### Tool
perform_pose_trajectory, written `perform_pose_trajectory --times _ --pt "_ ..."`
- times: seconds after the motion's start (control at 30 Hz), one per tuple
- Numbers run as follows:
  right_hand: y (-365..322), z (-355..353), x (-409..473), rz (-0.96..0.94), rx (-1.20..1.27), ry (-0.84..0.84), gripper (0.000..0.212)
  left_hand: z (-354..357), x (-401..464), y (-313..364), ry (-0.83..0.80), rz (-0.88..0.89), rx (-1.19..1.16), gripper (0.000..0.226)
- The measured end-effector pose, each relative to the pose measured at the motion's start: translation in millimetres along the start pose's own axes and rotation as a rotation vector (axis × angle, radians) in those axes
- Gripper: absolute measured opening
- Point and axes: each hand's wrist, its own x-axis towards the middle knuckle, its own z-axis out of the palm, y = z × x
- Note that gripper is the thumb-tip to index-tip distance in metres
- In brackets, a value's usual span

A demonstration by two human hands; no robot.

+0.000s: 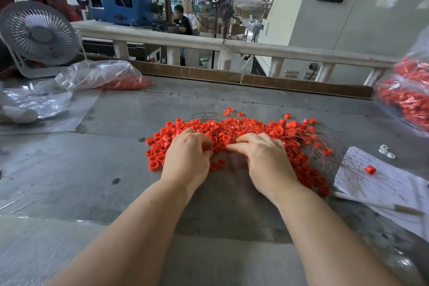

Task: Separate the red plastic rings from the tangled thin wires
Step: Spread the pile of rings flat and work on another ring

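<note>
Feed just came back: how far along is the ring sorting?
Early. Done: a patch of rings on the left lies wire-free. In hand: both the left hand and right hand work the pile's near edge. Left: wires cover the middle and right.

A grey worktable (120, 169) carries a heap of red rings (243, 132) tangled with thin wires (325, 144) at its centre. At ten o'clock lie a clear bag of rings (102, 75) and a white desk fan (38, 35). At three o'clock sits another bag (408, 97); at four o'clock, written paper (385, 183).
</note>
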Motion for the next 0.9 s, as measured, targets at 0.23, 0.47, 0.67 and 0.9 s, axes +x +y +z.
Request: perform_pose_trajectory --times 0.23,0.47,0.67,0.9 --pt "1.3 1.2 0.6 0.032 -0.070 0.013 0.029 0.0 -1.9 3.4 0.013 -0.005 0.062 0.016" --pt "3.3 -2.1 -1.1 0.083 0.010 0.146 0.036 -0.5 -5.1 8.9 -0.113 0.008 0.119 0.020" --pt "0.9 -7.7 -2.1 0.103 0.199 0.353 0.012 -0.9 -6.7 9.9 -0.158 0.083 0.108 0.014" --pt "-1.9 -21.3 -2.9 0.149 0.373 0.598 0.008 -2.4 -3.0 11.5 -0.051 0.034 -0.394 0.019"
